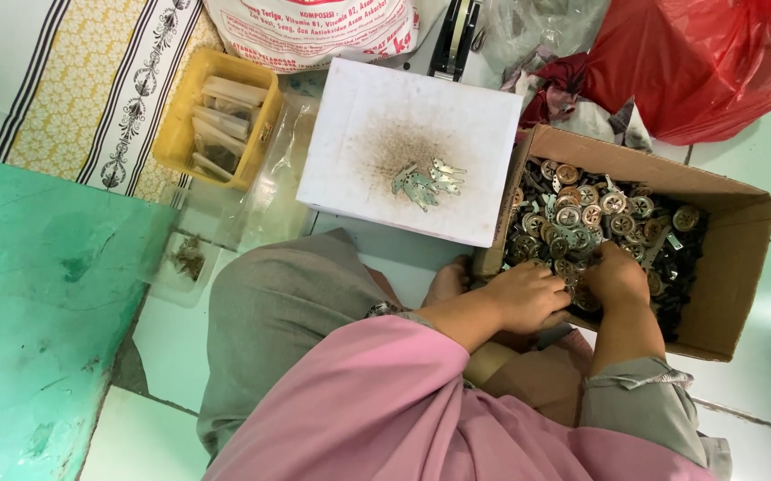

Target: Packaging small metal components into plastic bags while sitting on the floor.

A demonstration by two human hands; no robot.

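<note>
both hands, left hand (528, 297) and right hand (615, 274), curl closed on round metal parts (581, 214) at the cardboard box (733, 267)'s near edge, beside a white box (403, 116) on the tiled floor (759, 169).

Both hands dig into the cardboard box (731, 258), and the fingertips of the left hand (528, 296) and right hand (617, 274) are buried among the round metal parts (581, 214), so what they pinch can't be made out. The small pieces (426, 181) on the white box (403, 134) are too tiny to identify. The red bag (715, 62) runs off the top edge, as does the printed sack (314, 31). The contents of the yellow tray (185, 120) blur together. The person's torso is cut by the bottom edge.
</note>
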